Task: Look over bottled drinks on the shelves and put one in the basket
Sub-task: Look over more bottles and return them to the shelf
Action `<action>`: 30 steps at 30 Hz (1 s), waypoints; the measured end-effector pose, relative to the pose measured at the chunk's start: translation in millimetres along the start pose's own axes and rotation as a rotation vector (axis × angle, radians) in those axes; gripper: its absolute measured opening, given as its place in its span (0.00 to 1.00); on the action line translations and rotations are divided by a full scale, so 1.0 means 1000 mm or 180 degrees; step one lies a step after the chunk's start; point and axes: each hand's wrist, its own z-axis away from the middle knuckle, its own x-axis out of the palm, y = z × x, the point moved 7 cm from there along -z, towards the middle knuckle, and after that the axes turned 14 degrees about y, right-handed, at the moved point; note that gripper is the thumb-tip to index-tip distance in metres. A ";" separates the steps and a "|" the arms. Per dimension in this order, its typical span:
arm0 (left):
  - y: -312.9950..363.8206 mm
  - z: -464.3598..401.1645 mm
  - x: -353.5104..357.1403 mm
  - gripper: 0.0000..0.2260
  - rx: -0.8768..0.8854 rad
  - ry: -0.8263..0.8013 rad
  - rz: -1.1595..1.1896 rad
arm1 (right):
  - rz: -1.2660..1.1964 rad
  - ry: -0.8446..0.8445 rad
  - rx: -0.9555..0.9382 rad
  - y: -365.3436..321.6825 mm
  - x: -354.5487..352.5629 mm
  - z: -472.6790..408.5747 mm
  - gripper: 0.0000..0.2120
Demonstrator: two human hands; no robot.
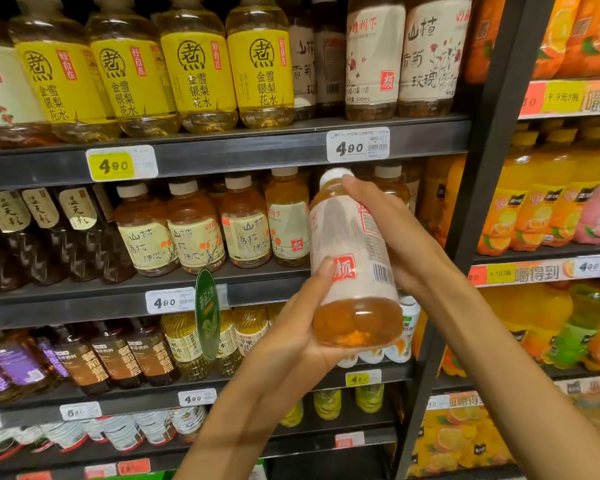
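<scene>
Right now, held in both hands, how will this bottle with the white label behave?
The bottle looks full of amber drink, so probably heavy for its size. Its smooth label may slip; the left hand supports the base, the right hand the side.

Bottle (355, 258) in front of the shelves (222, 147), between left hand (298, 327) under its base and right hand (395, 237) on its right side, rows of bottles behind, price tags (358, 144) on shelf edges, second rack (551, 209) to the right
</scene>
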 end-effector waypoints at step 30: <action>0.066 -0.016 -0.012 0.36 0.3299 0.0882 -0.2568 | 0.0640 -0.0637 -0.2419 -0.047 0.004 0.063 0.30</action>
